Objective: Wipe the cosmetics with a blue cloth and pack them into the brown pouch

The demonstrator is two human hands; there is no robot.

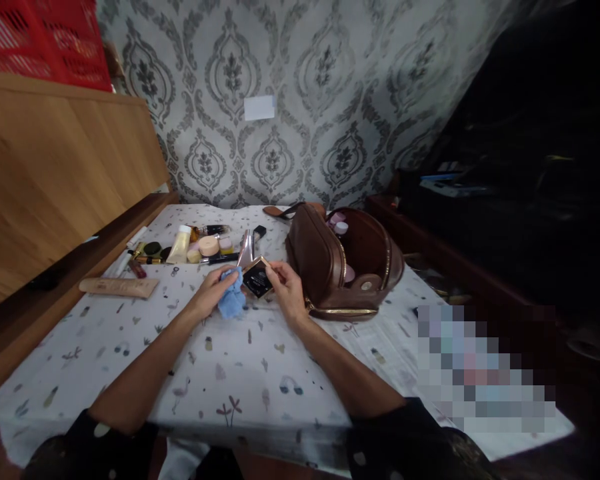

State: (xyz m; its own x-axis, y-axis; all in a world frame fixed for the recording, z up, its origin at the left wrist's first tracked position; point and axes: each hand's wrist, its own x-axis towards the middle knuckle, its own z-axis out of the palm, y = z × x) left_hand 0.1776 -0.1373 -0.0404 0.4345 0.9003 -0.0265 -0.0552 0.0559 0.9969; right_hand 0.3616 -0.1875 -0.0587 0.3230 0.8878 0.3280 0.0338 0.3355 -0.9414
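My left hand (211, 293) is closed on a crumpled blue cloth (231, 301), which lies against the left edge of a square black compact (258, 279) with a gold rim. Fingers of my right hand (287, 290) pinch that compact by its right corner, tilted above the cloth-covered table. Just right of the right hand stands a brown cosmetic bag (315, 257), unzipped, with a few pink and white containers (341, 228) inside. Behind the compact is a shiny pinkish tube (247, 247).
Several cosmetics lie at the left back, among them a cream tube (181, 245), a round beige jar (209, 246) and a long beige tube (120, 287). A wooden cabinet (65, 147) carrying a red basket (45, 43) borders the left. A dark mass (520, 133) fills the right.
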